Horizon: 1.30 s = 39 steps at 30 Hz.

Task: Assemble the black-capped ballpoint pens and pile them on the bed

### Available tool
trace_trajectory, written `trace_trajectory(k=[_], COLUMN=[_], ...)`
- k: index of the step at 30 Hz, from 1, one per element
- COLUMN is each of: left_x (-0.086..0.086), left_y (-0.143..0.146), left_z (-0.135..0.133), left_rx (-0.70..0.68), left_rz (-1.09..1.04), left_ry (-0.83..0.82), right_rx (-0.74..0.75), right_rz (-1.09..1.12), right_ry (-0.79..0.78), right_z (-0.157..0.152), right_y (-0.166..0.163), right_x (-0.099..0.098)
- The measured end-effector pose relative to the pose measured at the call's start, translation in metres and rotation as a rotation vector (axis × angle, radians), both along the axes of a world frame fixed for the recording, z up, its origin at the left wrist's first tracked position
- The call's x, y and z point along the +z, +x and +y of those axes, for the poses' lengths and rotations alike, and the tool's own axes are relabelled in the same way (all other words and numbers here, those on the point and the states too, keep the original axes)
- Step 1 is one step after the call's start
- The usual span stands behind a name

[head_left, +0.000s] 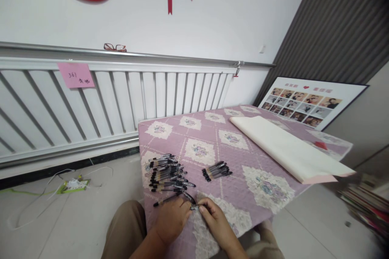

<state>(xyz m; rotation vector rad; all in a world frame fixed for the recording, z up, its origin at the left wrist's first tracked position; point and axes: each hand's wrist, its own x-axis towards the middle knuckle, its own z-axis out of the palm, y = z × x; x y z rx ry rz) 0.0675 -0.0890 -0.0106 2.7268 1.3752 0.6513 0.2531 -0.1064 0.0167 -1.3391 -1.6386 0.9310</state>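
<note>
My left hand (173, 217) and my right hand (212, 216) meet at the near edge of a table under a pink quilted cloth (212, 149). Both are closed around one black pen (192, 201), its silver tip between the fingertips. Just beyond my left hand lies a loose heap of several black pens (166, 173). A smaller, tidy bundle of pens (217, 170) lies to the right of the heap. A single pen (165, 201) rests by my left knuckles.
A cream roll of paper (288, 149) lies diagonally across the table's right side. A white radiator (121, 101) with a pink note (75, 75) lines the wall, red glasses (115, 47) on top. A photo board (306, 103) leans at the right. Cables (73, 184) lie on the floor.
</note>
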Motion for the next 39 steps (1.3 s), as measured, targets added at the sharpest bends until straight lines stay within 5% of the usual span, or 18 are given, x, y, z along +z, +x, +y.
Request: trace_trajectory(k=[7, 14, 25, 31, 39], left_x=[-0.005, -0.007, -0.004, -0.004, 0.009], left_y=[-0.002, -0.003, -0.003, -0.002, -0.003], left_z=[0.001, 0.002, 0.002, 0.002, 0.001], left_rx=[0.020, 0.037, 0.038, 0.053, 0.045], left_rz=[-0.029, -0.060, -0.044, -0.027, 0.032], left_ry=[0.065, 0.055, -0.018, -0.001, -0.122], right_rx=[-0.078, -0.092, 0.013, -0.060, 0.053], right_rz=[0.163, -0.108, 0.080, -0.059, 0.030], right_ry=[-0.035, 0.058, -0.077, -0.026, -0.137], right_z=[0.004, 0.004, 0.003, 0.007, 0.003], right_y=[0.004, -0.007, 0.003, -0.005, 0.000], right_x=[-0.006, -0.004, 0.004, -0.002, 0.002])
